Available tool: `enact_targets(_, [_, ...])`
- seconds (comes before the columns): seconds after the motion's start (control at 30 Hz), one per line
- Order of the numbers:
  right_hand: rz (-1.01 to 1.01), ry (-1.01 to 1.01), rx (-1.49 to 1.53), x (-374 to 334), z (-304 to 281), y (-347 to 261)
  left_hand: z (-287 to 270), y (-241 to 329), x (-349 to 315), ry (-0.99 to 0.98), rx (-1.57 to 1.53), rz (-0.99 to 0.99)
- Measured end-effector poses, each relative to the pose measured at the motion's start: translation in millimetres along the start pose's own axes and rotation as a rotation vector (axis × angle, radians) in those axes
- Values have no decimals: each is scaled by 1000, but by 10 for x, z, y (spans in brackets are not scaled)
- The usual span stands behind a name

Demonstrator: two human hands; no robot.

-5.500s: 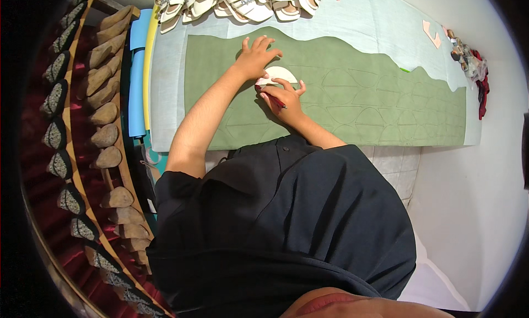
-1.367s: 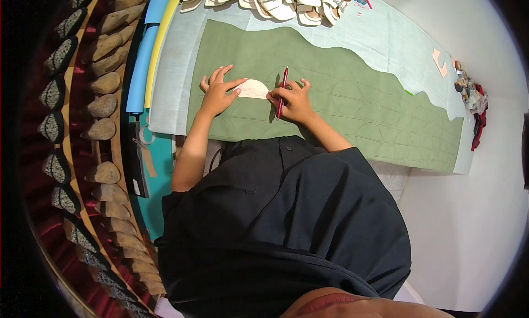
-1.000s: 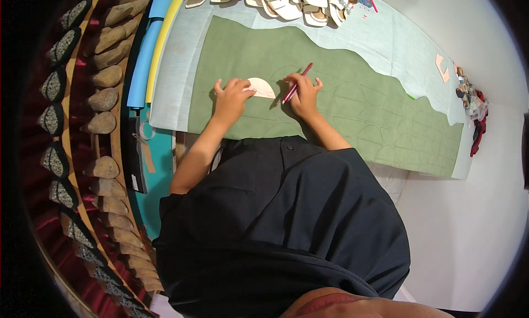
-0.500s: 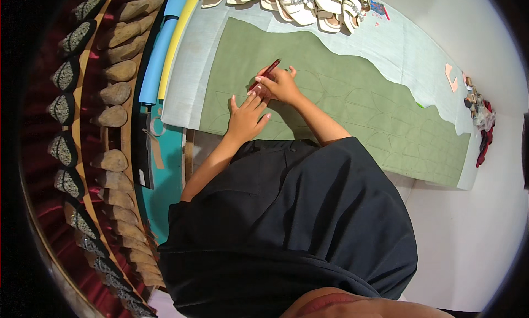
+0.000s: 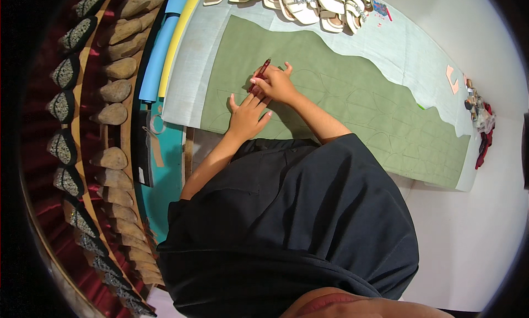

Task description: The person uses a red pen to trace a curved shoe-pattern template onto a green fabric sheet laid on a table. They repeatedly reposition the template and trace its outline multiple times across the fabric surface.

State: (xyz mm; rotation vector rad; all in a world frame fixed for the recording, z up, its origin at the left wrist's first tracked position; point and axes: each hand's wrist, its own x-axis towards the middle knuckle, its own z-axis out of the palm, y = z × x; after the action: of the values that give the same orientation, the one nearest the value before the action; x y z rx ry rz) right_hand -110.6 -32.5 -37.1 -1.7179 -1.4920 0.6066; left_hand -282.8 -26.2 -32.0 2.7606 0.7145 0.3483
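A sheet of olive-green material [image 5: 275, 42] lies over the table, with curved pattern outlines drawn across its middle and right part. Held upright and slightly tilted, a dark red pen [image 5: 265, 66] is in the grip of my right hand [image 5: 276, 85], its tip down by my left fingertips. My left hand [image 5: 248, 115] rests flat on the sheet near its left end, fingers spread. A small reddish-brown piece shows only in part beneath the fingers of both hands, so its outline is hidden.
White sandals with jewelled straps [image 5: 297, 4] line the table's far edge. At the left stand blue rolls [image 5: 157, 59], a yellow roll [image 5: 179, 37], and racks of wooden shoe lasts [image 5: 113, 114] and beaded shoe uppers [image 5: 60, 107]. A peach cutout [image 5: 452, 80] lies far right.
My right hand has shifted slightly left with the pen, whose upper end has moved left and now stands more upright. My left hand stays almost in place.
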Motion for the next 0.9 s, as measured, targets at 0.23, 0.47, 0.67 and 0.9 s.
enact_targets(0.23, [-15,176,-154,31,-48,199,21,-22,3,-32,15,-23])
enact_targets(0.47, [122,327,-156,-218,-336,389,-23,-27,64,-76,37,-7])
enact_targets(0.67, [134,395,-115,-627,-460,305,-24,-61,70,-86,52,14])
enact_targets(0.9, [155,433,-114,-994,-421,281,2,-191,162,-104,21,64])
